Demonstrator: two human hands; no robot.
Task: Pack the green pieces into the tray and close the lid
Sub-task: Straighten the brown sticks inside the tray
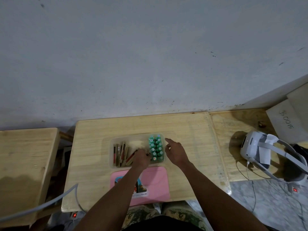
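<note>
A clear plastic tray (133,137) lies on the wooden table. Its right end holds several green pieces (156,147) standing upright in two rows. Brown and red card packs (120,154) fill its left end. My left hand (141,157) reaches into the tray's middle with curled fingers, just left of the nearest green piece; what it holds is hidden. My right hand (175,151) hovers at the tray's right rim, fingers relaxed and the index finger stretched forward, holding nothing. The pink lid (156,179) lies flat in front of the tray, partly under my left forearm.
A white headset (256,148) with straps and cables rests on the neighbouring board at the right. A grey box (281,120) stands behind it. Another wooden table (25,157) sits to the left, and a grey cable (50,203) runs below it.
</note>
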